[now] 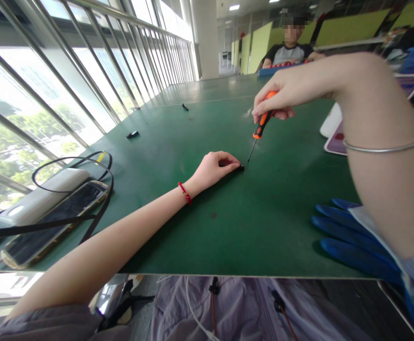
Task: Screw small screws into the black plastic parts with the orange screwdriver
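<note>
My right hand (276,97) is closed around the orange and black handle of a screwdriver (262,124). Its thin metal shaft slants down to the left, and the tip is close to the green tabletop. Just left of that tip, my left hand (217,168) rests on the table with its fingers pinched on a small black piece (241,167). Most of the piece is hidden by the fingers, so its kind does not show. A small gap separates the screwdriver tip from the black piece.
A phone (57,222), a white box-like device (47,194) and looped black cable lie at left. Small black parts (133,135) sit further back. Blue gloves (352,232) lie at right. Across the green table (178,237) sits another person (288,52). A railing (150,33) borders the left.
</note>
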The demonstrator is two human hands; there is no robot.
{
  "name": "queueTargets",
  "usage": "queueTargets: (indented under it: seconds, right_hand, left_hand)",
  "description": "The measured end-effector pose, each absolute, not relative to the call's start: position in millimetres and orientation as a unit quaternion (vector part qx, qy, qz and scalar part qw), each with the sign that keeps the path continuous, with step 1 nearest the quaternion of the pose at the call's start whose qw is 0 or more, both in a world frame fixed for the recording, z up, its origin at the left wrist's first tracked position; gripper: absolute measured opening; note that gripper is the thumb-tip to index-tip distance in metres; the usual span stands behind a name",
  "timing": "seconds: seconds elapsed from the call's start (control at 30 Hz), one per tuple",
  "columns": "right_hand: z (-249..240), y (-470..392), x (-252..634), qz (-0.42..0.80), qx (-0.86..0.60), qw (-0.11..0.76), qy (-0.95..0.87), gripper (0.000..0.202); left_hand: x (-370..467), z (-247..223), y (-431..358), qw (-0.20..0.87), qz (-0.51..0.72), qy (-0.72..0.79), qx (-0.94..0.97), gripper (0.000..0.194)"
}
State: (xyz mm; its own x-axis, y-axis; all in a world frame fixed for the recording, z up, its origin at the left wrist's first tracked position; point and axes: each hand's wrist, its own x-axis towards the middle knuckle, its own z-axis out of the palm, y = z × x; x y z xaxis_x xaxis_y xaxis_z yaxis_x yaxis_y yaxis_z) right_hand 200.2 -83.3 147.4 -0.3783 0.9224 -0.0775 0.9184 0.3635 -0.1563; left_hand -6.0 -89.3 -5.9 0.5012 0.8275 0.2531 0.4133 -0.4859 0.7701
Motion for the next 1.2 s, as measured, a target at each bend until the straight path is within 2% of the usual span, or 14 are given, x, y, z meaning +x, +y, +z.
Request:
queueTargets:
  seconds: [0.47,0.67,1.2]
  right_hand:
    - [147.8,-85.2,198.7,0.092,-0.562,0.005,-0.822,0.033]
    - [147.4,-85.2,198.7,0.096,-0.562,0.019,-0.822,0.03]
    - [146.6,-82.5,200.3,0.081,-0.564,0.021,-0.822,0.031]
  left_hand:
    - [-5.4,-5.9,-89.4,0.345,0.311,0.389,0.796,0.03]
    - [-5.1,-5.0,-90.1,0.331,0.303,0.391,0.804,0.023]
    - [-5.1,-6.1,-91.1,0.37,0.323,0.385,0.782,0.023]
